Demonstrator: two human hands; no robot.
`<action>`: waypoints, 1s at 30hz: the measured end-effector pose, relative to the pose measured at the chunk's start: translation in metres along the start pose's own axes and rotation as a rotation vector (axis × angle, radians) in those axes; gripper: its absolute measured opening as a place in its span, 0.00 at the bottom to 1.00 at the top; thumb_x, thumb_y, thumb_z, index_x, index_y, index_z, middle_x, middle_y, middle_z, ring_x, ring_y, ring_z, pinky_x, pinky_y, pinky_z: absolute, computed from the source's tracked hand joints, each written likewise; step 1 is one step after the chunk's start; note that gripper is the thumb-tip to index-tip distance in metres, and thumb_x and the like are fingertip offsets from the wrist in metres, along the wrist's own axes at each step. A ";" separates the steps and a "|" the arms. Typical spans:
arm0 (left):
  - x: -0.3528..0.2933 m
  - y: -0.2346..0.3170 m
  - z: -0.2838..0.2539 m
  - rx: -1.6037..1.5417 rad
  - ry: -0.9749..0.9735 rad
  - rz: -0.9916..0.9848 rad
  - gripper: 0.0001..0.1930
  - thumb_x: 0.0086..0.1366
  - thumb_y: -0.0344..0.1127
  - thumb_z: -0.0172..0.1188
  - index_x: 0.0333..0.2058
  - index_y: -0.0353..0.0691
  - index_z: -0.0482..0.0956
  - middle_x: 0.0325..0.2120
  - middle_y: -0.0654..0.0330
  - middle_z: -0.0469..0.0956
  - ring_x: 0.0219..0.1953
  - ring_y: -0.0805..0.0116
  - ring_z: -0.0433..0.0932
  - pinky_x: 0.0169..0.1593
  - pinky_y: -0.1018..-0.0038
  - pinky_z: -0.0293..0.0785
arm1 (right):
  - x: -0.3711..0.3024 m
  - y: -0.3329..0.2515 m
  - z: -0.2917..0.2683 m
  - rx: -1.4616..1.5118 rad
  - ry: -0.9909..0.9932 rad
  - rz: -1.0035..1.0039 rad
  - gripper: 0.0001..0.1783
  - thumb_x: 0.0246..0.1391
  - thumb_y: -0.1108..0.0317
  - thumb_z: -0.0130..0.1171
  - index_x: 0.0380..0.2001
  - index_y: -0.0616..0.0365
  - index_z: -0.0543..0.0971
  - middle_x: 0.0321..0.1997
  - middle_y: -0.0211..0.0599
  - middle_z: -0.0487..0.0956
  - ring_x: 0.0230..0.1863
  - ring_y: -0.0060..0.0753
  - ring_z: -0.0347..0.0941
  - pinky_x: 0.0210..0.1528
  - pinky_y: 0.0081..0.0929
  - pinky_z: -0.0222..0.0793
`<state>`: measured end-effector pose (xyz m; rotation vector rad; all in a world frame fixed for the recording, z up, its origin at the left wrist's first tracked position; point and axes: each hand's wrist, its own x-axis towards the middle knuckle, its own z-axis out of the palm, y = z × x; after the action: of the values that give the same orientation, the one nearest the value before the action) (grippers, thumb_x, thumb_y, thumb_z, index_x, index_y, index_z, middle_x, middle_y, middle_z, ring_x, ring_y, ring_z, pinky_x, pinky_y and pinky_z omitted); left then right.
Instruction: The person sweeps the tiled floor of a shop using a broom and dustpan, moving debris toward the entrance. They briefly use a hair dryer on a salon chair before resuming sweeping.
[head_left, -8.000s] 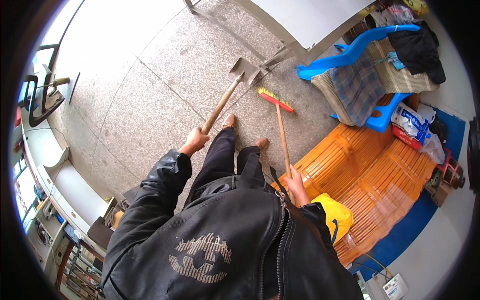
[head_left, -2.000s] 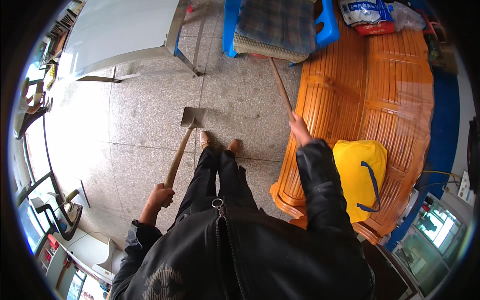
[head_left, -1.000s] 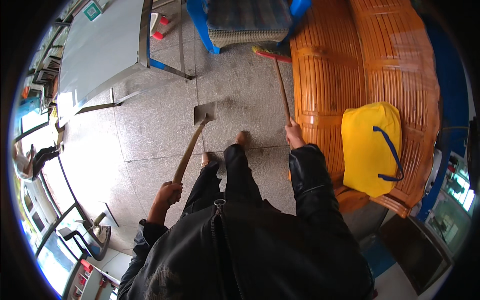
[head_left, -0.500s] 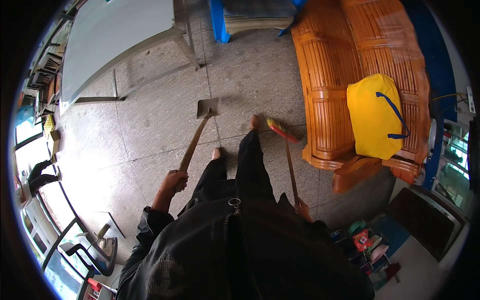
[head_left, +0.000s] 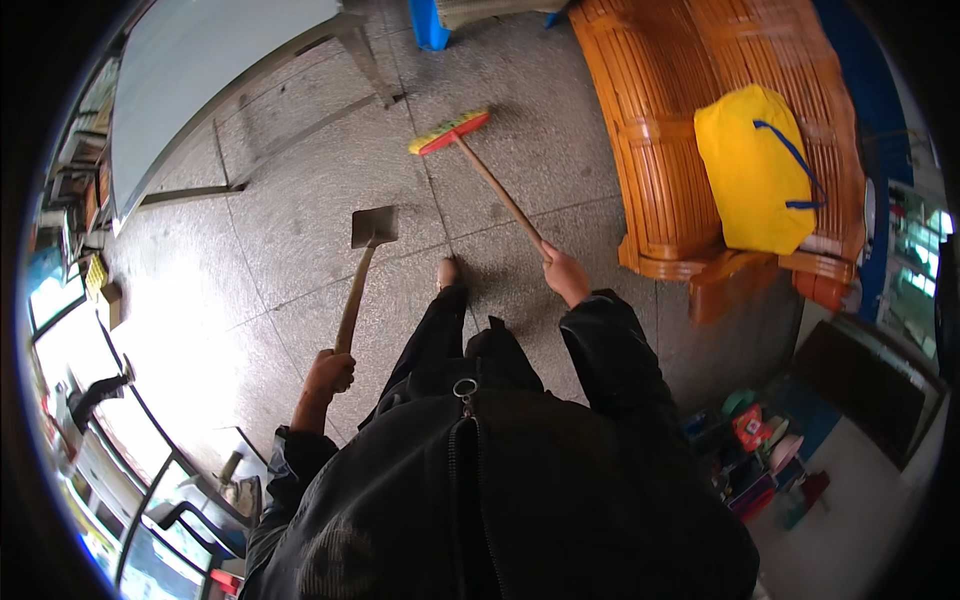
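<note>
My left hand (head_left: 331,372) is closed round the wooden handle of a small shovel (head_left: 355,294). Its flat, square metal blade is over the floor ahead of my feet. In my right hand (head_left: 567,275) is the handle of a broom (head_left: 498,192), gripped close to its upper end. The broom's red head with yellow-green bristles is farther out, ahead and to the right of the shovel blade. One of my shoes (head_left: 448,271) shows between the two tools; the other foot is hidden.
A wooden bench (head_left: 650,130) with a yellow bag (head_left: 757,170) on it stands at the right. At the far left is a grey-topped table (head_left: 215,80) on metal legs. A blue stool (head_left: 428,25) is at the top edge. Assorted items (head_left: 755,450) are piled at lower right.
My right hand has swung the broom forward and left, from beside the bench to out ahead of the shovel. The shovel has shifted slightly left, and I have stepped forward.
</note>
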<state>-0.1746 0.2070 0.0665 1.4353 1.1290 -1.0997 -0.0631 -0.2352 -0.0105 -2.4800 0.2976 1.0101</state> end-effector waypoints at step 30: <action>-0.037 0.045 0.200 0.480 -0.182 0.197 0.06 0.48 0.30 0.54 0.25 0.38 0.66 0.13 0.63 0.67 0.11 0.71 0.68 0.10 0.77 0.60 | -0.175 0.331 0.086 0.289 0.433 0.230 0.18 0.56 0.60 0.39 0.46 0.55 0.70 0.32 0.51 0.75 0.32 0.53 0.71 0.33 0.43 0.64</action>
<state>-0.1535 0.0005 0.0846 1.7269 0.6000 -1.3849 -0.3571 -0.4792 -0.0479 -2.4063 0.8178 0.4537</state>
